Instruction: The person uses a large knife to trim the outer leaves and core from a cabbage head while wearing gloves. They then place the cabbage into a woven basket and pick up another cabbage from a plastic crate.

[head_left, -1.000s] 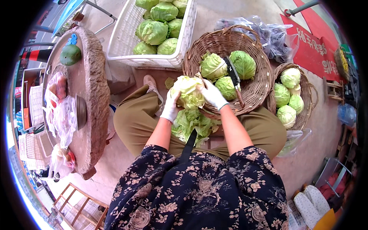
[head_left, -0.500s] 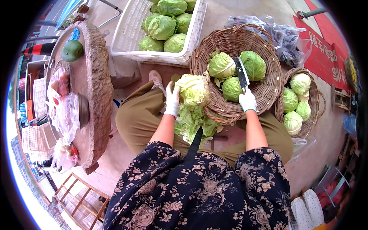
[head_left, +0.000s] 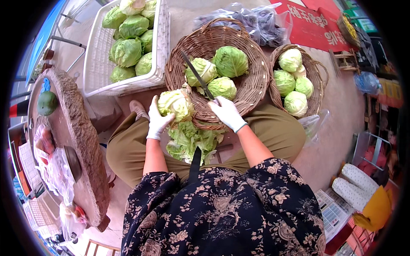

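My left hand point(head_left: 158, 119), in a white glove, grips a pale cabbage point(head_left: 176, 105) from its left and lower side, by the near left rim of a big wicker basket point(head_left: 252, 89). My right hand point(head_left: 228, 113), gloved too, is closed round the handle of a long knife point(head_left: 197, 77). Its blade points up and left across the basket, over the cabbages. Three cabbages lie inside, one of them a greener cabbage point(head_left: 231, 61) at the back. Loose trimmed leaves point(head_left: 192, 138) lie heaped below the held cabbage, between my legs.
A white plastic crate point(head_left: 95, 70) of cabbages stands at the back left. To the right is a smaller wicker basket point(head_left: 315, 94) with several cabbages. Behind the big basket lie clear plastic bags point(head_left: 256, 23). A stone-edged table point(head_left: 87, 141) with a watermelon point(head_left: 47, 103) stands left.
The view has swung right, so the scene sits farther left. My right hand has brought the knife leftward, nearer the held cabbage. My left hand still holds the cabbage, its thumb now across the lower side.
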`<state>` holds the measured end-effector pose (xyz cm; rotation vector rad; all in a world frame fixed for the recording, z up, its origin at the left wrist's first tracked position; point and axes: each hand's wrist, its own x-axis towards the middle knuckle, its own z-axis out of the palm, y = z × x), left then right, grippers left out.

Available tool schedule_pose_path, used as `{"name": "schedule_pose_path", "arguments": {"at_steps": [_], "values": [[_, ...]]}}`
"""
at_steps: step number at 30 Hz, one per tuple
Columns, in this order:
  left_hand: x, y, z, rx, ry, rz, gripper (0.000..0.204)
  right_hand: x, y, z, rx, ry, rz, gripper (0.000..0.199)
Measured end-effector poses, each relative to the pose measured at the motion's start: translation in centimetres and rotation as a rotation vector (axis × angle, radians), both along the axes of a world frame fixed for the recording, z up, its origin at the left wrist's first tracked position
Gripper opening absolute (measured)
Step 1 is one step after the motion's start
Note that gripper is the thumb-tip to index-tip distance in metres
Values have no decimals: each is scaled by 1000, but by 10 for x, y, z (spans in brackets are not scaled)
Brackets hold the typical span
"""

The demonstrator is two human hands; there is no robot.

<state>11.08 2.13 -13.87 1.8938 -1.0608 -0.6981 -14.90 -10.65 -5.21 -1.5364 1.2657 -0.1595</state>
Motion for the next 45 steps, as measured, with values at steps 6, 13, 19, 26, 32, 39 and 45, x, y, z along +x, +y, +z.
{"name": "schedule_pose_path", "arguments": {"at_steps": [6,13,19,26,32,39,45], "values": [[-3,-9,-14,9,85,181,81,12,20,20,-266,-159,-20,26],[-9,-6,-12,-34,259,176,78,-1,42,14,-206,187,101,34],[-9,-5,-10,-21,245,199,74,-5,68,32,-264,321,270,32],[-12,-9,-7,-20,214,234,73,-11,61,29,-203,347,328,31],[-21,-17,4,30,241,264,73,4,46,11,-103,350,348,36],[-30,-14,-11,57,28,257,65,37,22,3,-127,347,347,36],[-25,-15,-4,90,102,295,76,9,40,20,2,418,341,38]]}}
